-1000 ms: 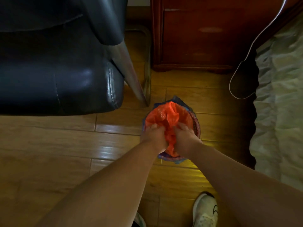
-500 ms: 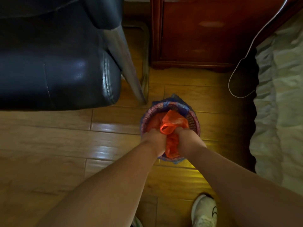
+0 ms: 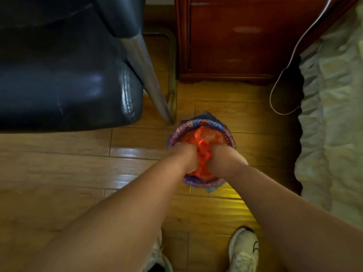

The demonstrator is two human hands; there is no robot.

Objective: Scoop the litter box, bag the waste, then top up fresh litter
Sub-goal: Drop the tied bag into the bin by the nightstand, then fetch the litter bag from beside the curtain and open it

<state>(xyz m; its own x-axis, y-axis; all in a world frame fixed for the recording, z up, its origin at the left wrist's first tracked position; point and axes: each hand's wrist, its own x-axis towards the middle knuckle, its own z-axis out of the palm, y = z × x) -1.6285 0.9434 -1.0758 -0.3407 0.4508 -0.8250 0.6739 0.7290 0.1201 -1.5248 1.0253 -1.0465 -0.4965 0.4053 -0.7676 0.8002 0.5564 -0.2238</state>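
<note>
Head view, looking straight down at wood floor (image 3: 59,173). Far left: dark leather chair (image 3: 59,85), its metal leg (image 3: 149,79) angling down toward centre. Far centre: red-brown wooden cabinet (image 3: 235,40).

Centre: small round bin (image 3: 229,137) with a blue-purple liner over the rim, standing on the floor just right of the chair leg's foot. Orange plastic bag (image 3: 204,142) sits inside it, bunched up in the middle.

Left hand (image 3: 184,156) is down in the bin on the bag's left side, fingers curled into the orange plastic, gripping it. Right hand (image 3: 225,158) mirrors it on the right side, also clenched on the bag. The two hands are close together with a ridge of bag between them.

Right of the bin: thin white cable (image 3: 282,91) looping down, then pale ruffled bedding (image 3: 334,114) along the right edge. Near edge: white shoe (image 3: 243,250), toe of a second one (image 3: 159,256) to its left.

Step, my read: bagging the waste, either seating or gathering the orange bag in the bin. Can't tell which from this. Bag contents not visible. Litter box, scoop and fresh litter are not in view.

Next move likely needs both grips kept on the bag mouth so nothing spills, whether it gets pushed down or closed and lifted.

Writing: none readable. Dark curved mark on the right shoe, too small to call a brand.
</note>
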